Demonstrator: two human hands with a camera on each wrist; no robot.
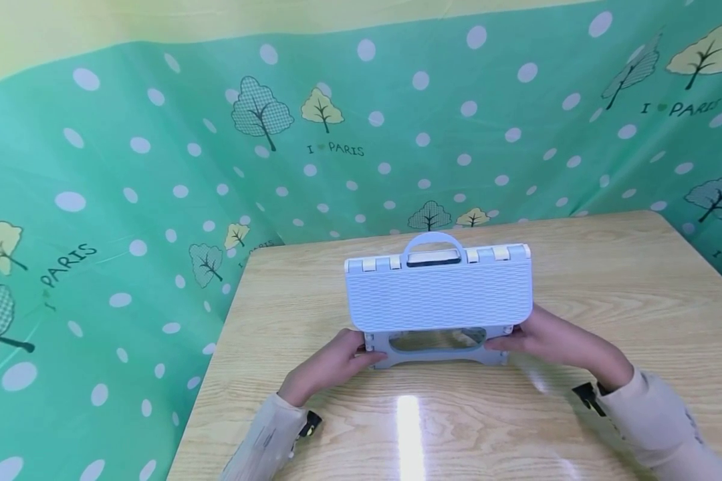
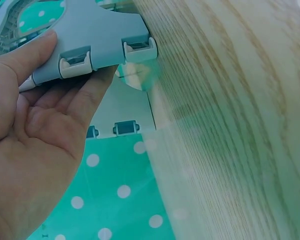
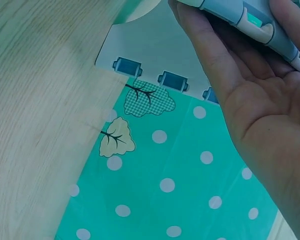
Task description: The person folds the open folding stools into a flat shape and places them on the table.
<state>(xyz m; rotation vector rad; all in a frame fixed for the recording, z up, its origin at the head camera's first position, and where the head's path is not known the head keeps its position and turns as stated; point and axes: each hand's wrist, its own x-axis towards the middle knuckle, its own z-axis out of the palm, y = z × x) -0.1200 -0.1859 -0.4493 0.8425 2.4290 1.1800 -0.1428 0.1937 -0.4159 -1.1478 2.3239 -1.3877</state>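
A light blue folding step stool (image 1: 439, 297) with white hinges stands on the wooden table, its woven-textured top tilted toward me. The arched carrying handle (image 1: 434, 238) rises from the far edge of that top. Below the top, the near leg panel (image 1: 442, 358) has a large oval opening. My left hand (image 1: 337, 361) grips this panel's left side, thumb on the near face, as the left wrist view also shows around the hinged edge (image 2: 100, 42). On the opposite side, my right hand (image 1: 532, 334) holds the panel's right end. The far leg panel (image 3: 157, 45) appears behind my right hand's fingers.
The wooden table (image 1: 289, 287) extends around the stool on all sides. Behind it and to the left hangs a green dotted curtain (image 1: 337, 187) with printed trees. A bright light reflection (image 1: 409, 434) lies on the table's near part.
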